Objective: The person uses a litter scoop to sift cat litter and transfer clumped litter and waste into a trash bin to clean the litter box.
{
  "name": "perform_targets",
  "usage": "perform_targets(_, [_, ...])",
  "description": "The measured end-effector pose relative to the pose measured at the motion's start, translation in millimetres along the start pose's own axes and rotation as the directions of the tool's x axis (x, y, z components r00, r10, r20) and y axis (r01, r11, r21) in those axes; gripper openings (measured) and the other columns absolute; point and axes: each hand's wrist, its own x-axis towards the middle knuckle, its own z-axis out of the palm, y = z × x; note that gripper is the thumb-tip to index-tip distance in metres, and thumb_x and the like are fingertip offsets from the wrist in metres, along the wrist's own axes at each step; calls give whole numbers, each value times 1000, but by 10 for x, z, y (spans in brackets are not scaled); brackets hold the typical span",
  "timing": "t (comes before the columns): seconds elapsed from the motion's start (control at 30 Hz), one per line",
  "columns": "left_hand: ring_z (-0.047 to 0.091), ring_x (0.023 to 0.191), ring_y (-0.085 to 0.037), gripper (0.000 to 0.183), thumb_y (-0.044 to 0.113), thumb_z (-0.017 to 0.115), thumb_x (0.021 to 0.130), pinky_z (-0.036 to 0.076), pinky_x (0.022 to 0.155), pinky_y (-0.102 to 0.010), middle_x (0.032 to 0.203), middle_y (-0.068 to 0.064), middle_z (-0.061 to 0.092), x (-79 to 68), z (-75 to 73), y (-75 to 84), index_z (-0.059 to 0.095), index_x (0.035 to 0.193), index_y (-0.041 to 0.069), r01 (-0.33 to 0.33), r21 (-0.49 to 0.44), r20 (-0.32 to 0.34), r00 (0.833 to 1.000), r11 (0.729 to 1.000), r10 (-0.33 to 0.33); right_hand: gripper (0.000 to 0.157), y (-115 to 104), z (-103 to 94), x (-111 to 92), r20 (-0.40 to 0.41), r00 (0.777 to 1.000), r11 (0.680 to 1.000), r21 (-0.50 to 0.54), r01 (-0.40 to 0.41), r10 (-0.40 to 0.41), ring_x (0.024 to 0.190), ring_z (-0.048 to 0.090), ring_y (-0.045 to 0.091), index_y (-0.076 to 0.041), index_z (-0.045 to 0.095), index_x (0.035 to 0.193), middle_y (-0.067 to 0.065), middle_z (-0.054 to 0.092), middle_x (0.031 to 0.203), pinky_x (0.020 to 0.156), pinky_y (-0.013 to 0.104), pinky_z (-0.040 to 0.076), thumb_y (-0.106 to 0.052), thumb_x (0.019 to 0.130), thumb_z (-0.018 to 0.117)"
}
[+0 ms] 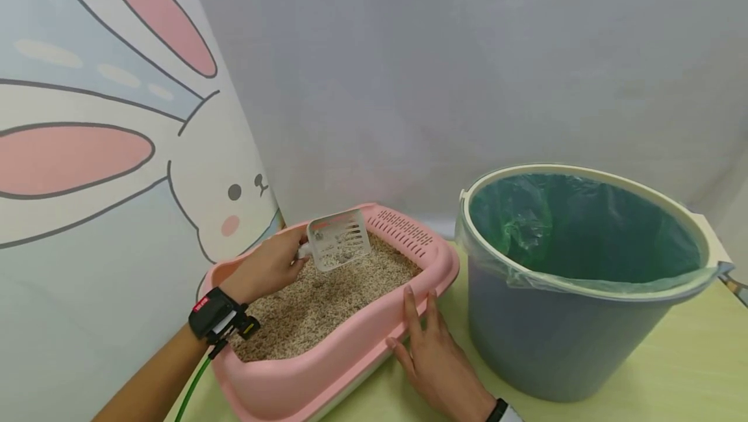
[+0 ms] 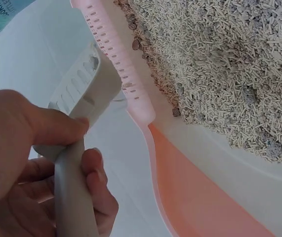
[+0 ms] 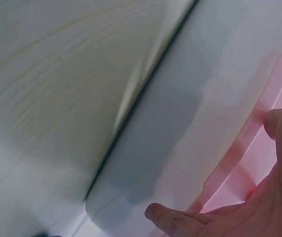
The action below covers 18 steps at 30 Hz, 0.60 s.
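A pale slotted litter scoop (image 1: 339, 240) is held by its handle in my left hand (image 1: 271, 269), above the pink litter box (image 1: 310, 370). Some litter bits and small grey clumps lie in the scoop. In the left wrist view, thumb and fingers wrap round the scoop's handle (image 2: 74, 197). Tan pellet litter (image 1: 345, 295) covers the floor of the box, with darker clumps (image 2: 274, 148) among the pellets. My right hand (image 1: 438, 360) rests against the box's near outer side, fingers extended; in the right wrist view they touch its pink rim (image 3: 234, 153).
To the right of the box stands a large grey bin (image 1: 543, 337), lined with a green translucent bag (image 1: 619, 234). Both stand on a light wood-patterned surface (image 1: 660, 363). A grey curtain (image 1: 467, 71) hangs behind, and a rabbit-print sheet (image 1: 117, 279) is at left.
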Motion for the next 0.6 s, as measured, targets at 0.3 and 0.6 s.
perform_targets(0.3, [56,74,-10,29,10,69,101,43,64,-27,104,-13,69,20,-58,63,61,126,-1,42,-10,10,999,999,-42,81,-2,-6,-1,8,1000,1000,4,-10,10,145,45,56,-14,19,169,41,20,166,100,59,55,-51,107,55])
perform_targets(0.6, [59,60,-9,30,13,68,103,46,58,-27,85,-13,71,17,-111,63,62,124,-7,88,-156,-21,995,984,-93,82,3,-6,-5,15,1000,1000,13,-6,6,147,41,57,-14,16,170,43,16,166,104,60,52,-48,107,56])
